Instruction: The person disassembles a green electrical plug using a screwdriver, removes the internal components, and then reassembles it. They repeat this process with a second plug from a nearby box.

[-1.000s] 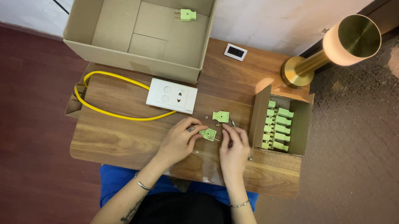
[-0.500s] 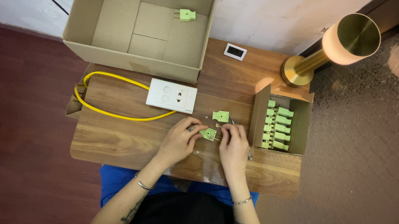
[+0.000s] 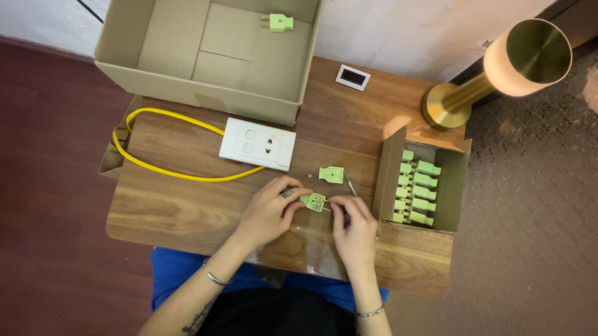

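Observation:
Both my hands meet over the wooden table (image 3: 170, 211) on a small green plug part (image 3: 314, 201). My left hand (image 3: 269, 210) pinches its left side and my right hand (image 3: 354, 226) pinches its right side. A second green plug piece (image 3: 331, 173) lies loose on the table just above them, with a thin metal pin (image 3: 352, 187) beside it. Right of my hands stands a small cardboard box (image 3: 449, 187) with several green plugs (image 3: 415, 191) in a row.
A white socket block (image 3: 258, 143) with a yellow cable (image 3: 153, 166) lies left of centre. A large open cardboard box (image 3: 209, 27) at the back holds one green plug (image 3: 280, 23). A brass lamp (image 3: 506, 69) and a small black-and-white card (image 3: 352, 77) stand at the back right.

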